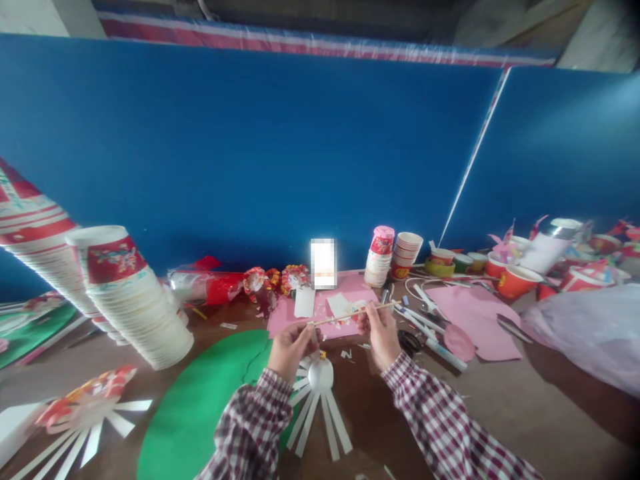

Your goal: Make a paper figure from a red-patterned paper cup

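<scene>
A thin wooden stick (340, 316) runs nearly level between my two hands above the table. My left hand (289, 350) pinches its left end, fingers closed. Farther right, my right hand (383, 339) is closed around the stick, whose tip pokes out past the fingers. Just below and right of my left hand is a paper cup cut into white strips (329, 427) that fan out around its base. One strip reaches up to my left fingertips; whether they grip it too, I cannot tell. Beneath my left forearm lies a green paper circle (200, 400).
Tall stacks of paper cups (135, 300) lean at the left, near another cut cup (93, 420). Pink paper (287, 320) with scraps lies behind my hands. Scissors (411, 343) and markers (445, 353) are right of my right hand. A plastic bag (590, 333) sits far right.
</scene>
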{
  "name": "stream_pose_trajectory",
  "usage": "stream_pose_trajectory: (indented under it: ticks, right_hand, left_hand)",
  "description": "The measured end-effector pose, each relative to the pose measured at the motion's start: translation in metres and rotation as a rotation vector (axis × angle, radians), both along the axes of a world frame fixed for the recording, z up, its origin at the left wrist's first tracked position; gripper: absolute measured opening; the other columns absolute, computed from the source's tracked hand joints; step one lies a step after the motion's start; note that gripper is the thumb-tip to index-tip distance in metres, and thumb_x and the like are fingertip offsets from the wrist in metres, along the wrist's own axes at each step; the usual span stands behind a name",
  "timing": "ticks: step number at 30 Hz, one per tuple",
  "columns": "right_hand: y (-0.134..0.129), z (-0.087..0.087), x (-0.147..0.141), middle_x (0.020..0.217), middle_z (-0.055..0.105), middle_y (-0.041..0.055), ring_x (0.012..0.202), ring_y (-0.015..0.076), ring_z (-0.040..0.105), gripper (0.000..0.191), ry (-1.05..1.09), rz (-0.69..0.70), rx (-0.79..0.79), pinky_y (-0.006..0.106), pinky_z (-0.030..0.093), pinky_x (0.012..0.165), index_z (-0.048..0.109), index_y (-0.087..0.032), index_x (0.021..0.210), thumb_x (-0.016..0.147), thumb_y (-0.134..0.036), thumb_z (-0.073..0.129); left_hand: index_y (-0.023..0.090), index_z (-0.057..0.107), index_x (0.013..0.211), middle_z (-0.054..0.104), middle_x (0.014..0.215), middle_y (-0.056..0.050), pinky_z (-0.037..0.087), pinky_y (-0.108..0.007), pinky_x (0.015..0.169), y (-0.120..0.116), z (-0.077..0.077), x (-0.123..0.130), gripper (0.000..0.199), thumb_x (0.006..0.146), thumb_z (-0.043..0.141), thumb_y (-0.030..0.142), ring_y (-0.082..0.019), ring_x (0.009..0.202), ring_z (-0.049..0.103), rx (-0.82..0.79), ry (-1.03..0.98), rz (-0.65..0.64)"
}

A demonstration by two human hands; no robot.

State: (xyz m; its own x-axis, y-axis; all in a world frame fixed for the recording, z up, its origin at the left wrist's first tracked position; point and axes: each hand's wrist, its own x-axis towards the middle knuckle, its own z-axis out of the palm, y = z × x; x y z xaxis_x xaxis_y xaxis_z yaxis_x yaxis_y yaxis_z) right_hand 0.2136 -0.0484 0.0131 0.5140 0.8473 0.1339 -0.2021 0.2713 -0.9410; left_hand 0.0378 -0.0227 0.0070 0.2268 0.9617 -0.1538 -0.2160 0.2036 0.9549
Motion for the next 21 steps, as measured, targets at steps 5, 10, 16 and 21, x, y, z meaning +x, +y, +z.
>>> stream_pose_trajectory:
  ticks: [5, 10, 16, 21]
  right_hand:
    - [-0.004, -0.001, -0.004, 0.046, 0.052, -0.0028, 0.036, 0.0080, 0.047, 0.039, 0.004, 0.132, -0.126, 0.017, 0.033, 0.032, 0.049, -0.017, 0.061, 0.075, -0.053, 0.051]
    - [-0.018, 0.001, -0.019, 0.040, 0.045, -0.0055, 0.029, 0.0043, 0.039, 0.044, -0.329, 0.449, -0.183, 0.015, 0.024, 0.030, 0.044, -0.016, 0.053, 0.080, -0.051, 0.046]
    - [-0.030, 0.017, -0.025, 0.073, 0.061, 0.0033, 0.068, 0.0156, 0.058, 0.014, -0.949, 0.209, 0.097, 0.027, 0.046, 0.063, 0.055, -0.019, 0.078, 0.083, -0.031, 0.050]
    - [-0.025, 0.016, -0.018, 0.093, 0.061, 0.0061, 0.092, 0.0203, 0.054, 0.012, -1.280, 0.103, 0.157, 0.033, 0.040, 0.083, 0.057, -0.020, 0.092, 0.082, -0.026, 0.054]
  left_hand:
    - [0.012, 0.061, 0.080, 0.068, 0.072, -0.006, 0.052, -0.025, 0.060, 0.002, -0.002, -0.001, 0.036, 0.062, 0.066, 0.043, -0.016, 0.070, 0.064, 0.001, 0.030, 0.037]
    - [0.012, 0.061, 0.077, 0.065, 0.066, -0.003, 0.051, -0.023, 0.056, 0.004, -0.003, -0.003, 0.033, 0.064, 0.065, 0.042, -0.012, 0.060, 0.061, 0.022, 0.060, 0.043]
    - [0.012, 0.061, 0.072, 0.059, 0.057, 0.000, 0.048, -0.022, 0.053, 0.002, -0.009, 0.000, 0.032, 0.065, 0.063, 0.043, -0.009, 0.051, 0.054, 0.077, 0.098, -0.030]
    - [0.013, 0.062, 0.073, 0.057, 0.057, 0.003, 0.049, -0.022, 0.055, -0.004, -0.007, 0.005, 0.031, 0.064, 0.064, 0.043, -0.009, 0.051, 0.053, 0.054, 0.102, -0.132]
